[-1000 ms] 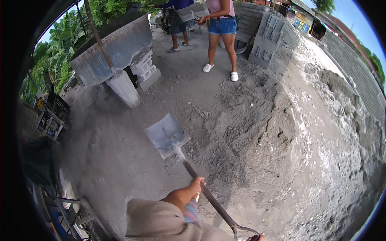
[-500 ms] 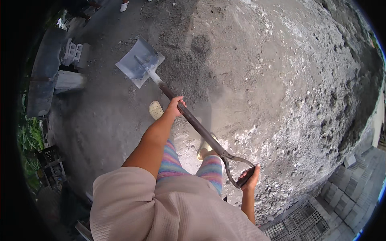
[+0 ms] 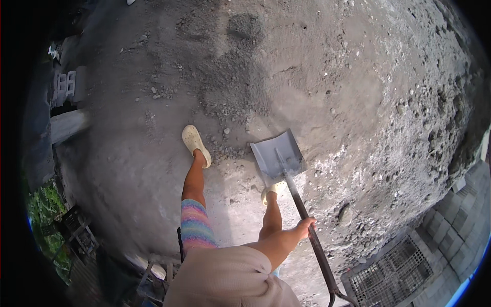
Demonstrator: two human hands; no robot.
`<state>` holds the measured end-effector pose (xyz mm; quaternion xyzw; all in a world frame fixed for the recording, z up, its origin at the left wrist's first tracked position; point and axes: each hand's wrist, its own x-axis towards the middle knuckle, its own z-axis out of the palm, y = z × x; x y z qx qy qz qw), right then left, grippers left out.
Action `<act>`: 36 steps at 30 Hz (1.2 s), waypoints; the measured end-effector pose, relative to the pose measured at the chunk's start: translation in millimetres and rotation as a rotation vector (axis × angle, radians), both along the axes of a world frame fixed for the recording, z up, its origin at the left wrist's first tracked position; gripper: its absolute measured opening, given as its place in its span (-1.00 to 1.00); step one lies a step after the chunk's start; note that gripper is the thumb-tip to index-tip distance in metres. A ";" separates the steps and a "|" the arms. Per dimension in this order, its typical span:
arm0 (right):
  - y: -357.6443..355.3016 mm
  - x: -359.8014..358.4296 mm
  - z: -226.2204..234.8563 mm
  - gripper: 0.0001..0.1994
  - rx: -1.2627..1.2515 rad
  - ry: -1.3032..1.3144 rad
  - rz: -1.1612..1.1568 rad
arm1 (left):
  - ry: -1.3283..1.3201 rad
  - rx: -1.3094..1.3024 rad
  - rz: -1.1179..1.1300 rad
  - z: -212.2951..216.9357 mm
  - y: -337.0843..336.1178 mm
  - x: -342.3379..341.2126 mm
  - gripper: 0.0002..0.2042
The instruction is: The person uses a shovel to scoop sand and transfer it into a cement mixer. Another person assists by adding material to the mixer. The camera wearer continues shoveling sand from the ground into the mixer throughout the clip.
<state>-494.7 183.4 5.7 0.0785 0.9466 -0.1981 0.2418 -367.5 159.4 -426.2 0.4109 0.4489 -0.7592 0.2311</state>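
My left hand point(image 3: 306, 228) is wrapped around the dark shaft of a shovel point(image 3: 276, 154), partway along it, with my left arm reaching across to the right. The shovel's square grey metal blade appears empty and hangs low over the ground, just beyond my right shoe point(image 3: 268, 194). Its forked handle end runs out of view at the lower edge, so the grip is hidden. My right hand does not show. My left shoe point(image 3: 196, 145), a cream clog, is planted farther ahead, left of the blade.
A grey mound of sand and gravel point(image 3: 368, 102) rises on the right. A plastic crate point(image 3: 391, 273) stands at lower right beside stacked grey blocks point(image 3: 455, 217). At far left are a hollow concrete block point(image 3: 65, 86) and a pale slab point(image 3: 69, 125).
The shovel has swung right and back toward me, its blade now nearer my right foot. My left hand moved right with it; my right hand left the view. My feet are wider apart.
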 end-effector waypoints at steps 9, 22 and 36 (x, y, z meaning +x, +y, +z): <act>-13.4 21.6 -264.5 -0.51 -0.209 -0.323 0.070 | -0.344 -0.211 0.111 -148.7 -98.7 177.1 -0.83; 96.4 -59.7 -227.9 -0.50 -0.311 -0.452 -0.037 | -0.594 -0.142 0.046 -41.6 -42.0 137.0 -0.85; 21.0 195.1 -143.4 -0.52 -0.228 -0.549 0.306 | -0.405 -0.263 0.177 92.4 51.3 206.5 -0.83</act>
